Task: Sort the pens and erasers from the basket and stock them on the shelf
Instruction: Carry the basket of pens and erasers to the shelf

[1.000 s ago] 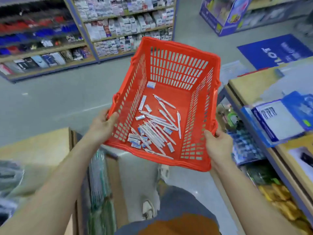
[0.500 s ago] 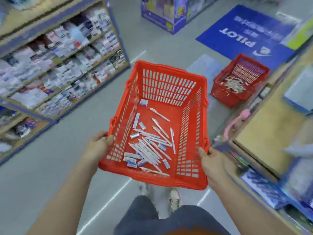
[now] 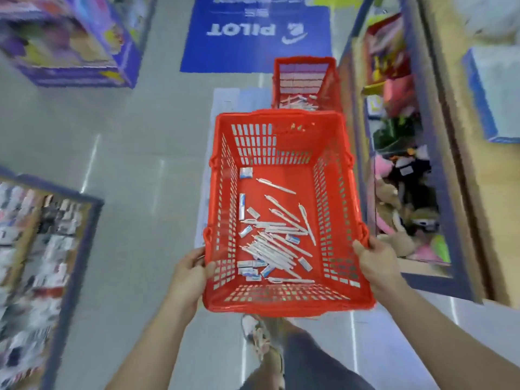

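I hold a red plastic basket (image 3: 284, 304) out in front of me at waist height. My left hand (image 3: 190, 274) grips its near left rim and my right hand (image 3: 375, 261) grips its near right rim. Several white pens (image 3: 277, 247) lie loose on the basket floor, mostly toward the near side. Small white and blue erasers (image 3: 250, 270) are scattered among them, and one eraser (image 3: 246, 173) lies apart near the far left corner.
A second red basket (image 3: 332, 80) with pens stands on the floor just beyond mine. A low shelf (image 3: 439, 220) with soft toys runs along the right. A stocked stationery shelf (image 3: 56, 249) is at the left. A blue floor mat (image 3: 256, 35) lies ahead.
The view has swung right down the aisle. The second basket, earlier off to the right, now sits straight ahead behind mine. Both hands keep their grip and the contents have barely shifted.
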